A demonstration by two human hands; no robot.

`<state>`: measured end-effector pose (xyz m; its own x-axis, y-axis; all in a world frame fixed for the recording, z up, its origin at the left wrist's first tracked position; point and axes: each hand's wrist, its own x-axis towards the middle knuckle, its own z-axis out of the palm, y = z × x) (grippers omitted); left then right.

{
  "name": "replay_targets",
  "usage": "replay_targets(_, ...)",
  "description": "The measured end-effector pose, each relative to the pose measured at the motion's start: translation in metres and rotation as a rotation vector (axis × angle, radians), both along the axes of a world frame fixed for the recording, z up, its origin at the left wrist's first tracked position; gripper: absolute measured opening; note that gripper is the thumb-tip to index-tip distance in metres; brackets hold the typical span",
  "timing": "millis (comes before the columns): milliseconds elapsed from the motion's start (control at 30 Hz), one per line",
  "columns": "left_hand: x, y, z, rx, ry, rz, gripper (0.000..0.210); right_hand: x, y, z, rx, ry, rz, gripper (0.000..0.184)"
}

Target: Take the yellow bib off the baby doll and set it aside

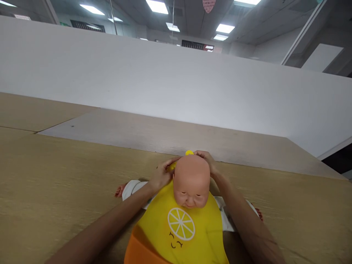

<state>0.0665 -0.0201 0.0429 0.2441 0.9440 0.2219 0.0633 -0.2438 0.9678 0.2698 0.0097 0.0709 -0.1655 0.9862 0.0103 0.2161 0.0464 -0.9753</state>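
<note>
A wide tabletop (55,176) of pale wood-grain board fills the lower half of the frame. A lighter grey panel (170,134) lies flat on it across the middle. Behind stands a plain white partition wall (165,77), and above it, along the top of the frame, a dark office ceiling with rectangular light panels (157,6) is visible. No container with contents can be seen.

In the lower centre of the frame a bald plastic baby doll (191,179) lies on its back on the tabletop, the head pointing to the partition. It wears a white garment (131,187), seen at both sides, and small pinkish hands stick out at the left and right. On its chest lies a yellow silicone bib (181,227) printed with a lemon slice and a smiling face; the bottom part of it, at the lower edge of the frame, is orange.

The left hand (162,175) is at the left side of the doll's head, its fingers closed on the yellow neck strap. The right hand (206,160) rests at the top right of the head, its fingers curled near a yellow strap end (189,152); I cannot tell if it really grips this end.
</note>
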Motion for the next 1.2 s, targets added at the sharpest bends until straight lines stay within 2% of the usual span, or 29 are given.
replay_targets(100, 0.0, 0.001, -0.002, -0.032, 0.0, 0.036, 0.045, 0.002, 0.002, 0.003, -0.071, 0.036, -0.032, 0.026)
replay_targets(167, 0.001, 0.001, -0.003, -0.059, -0.006, 0.041, 0.042, 0.005, 0.004, 0.001, -0.084, -0.011, -0.052, 0.024)
replay_targets(333, 0.001, 0.002, -0.007, -0.06, 0.007, 0.054, 0.04, 0.011, 0.015, -0.015, 0.014, -0.156, -0.101, 0.023)
replay_targets(467, 0.0, 0.003, -0.009, -0.07, 0.016, 0.063, 0.041, 0.014, 0.018, -0.021, 0.085, -0.409, -0.155, 0.016)
replay_targets(633, -0.001, 0.006, -0.012, -0.116, -0.004, 0.027, 0.04, 0.017, 0.009, -0.014, 0.118, -0.789, -0.139, 0.018)
replay_targets(800, -0.003, 0.01, -0.016, -0.099, 0.051, 0.037, 0.043, 0.018, 0.006, -0.009, 0.065, -1.041, -0.091, 0.018)
replay_targets(967, -0.002, 0.01, -0.014, -0.106, 0.061, 0.026, 0.042, 0.014, 0.001, 0.0, 0.07, -1.136, -0.018, 0.02)
replay_targets(1100, -0.001, 0.009, -0.015, -0.119, 0.065, 0.028, 0.042, 0.01, -0.007, 0.007, 0.04, -1.218, -0.032, 0.022)
replay_targets(1200, -0.002, 0.009, -0.019, -0.118, 0.067, 0.018, 0.042, 0.009, -0.008, 0.005, 0.052, -1.258, -0.043, 0.023)
